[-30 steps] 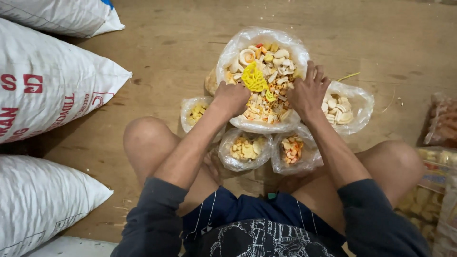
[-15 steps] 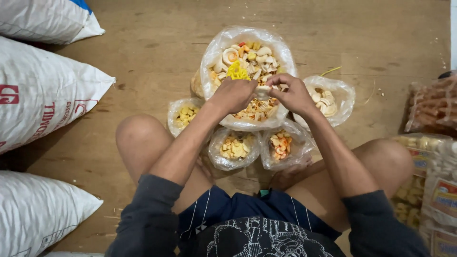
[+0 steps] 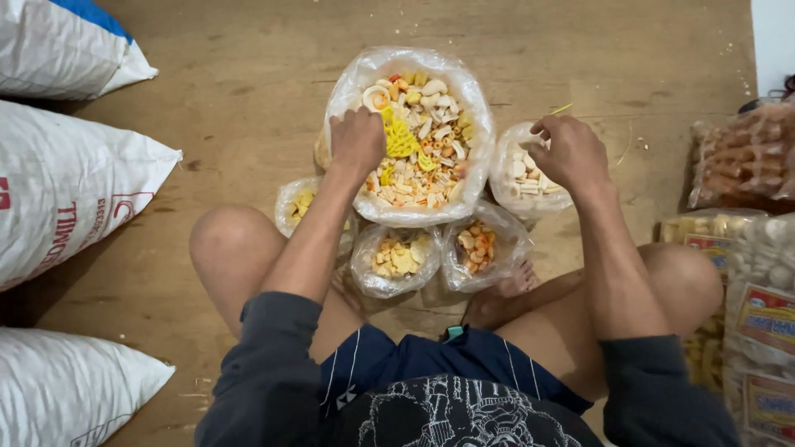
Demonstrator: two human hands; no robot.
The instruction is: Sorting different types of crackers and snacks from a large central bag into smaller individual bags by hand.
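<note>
My left hand (image 3: 358, 141) is fisted in the big mixed-cracker bag (image 3: 414, 141). Right hand (image 3: 571, 153) pinches the small bag (image 3: 517, 178) beside it, half full.

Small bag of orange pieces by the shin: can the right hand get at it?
Probably yes: the small bag of orange pieces lies open-topped, uncovered, just inward of the right hand.

A single head-worn camera looks almost straight down from above the seated person's lap, close in. It faces the wooden floor (image 3: 248, 74) ahead of the crossed legs, with white sacks (image 3: 66, 190) at the left edge.
</note>
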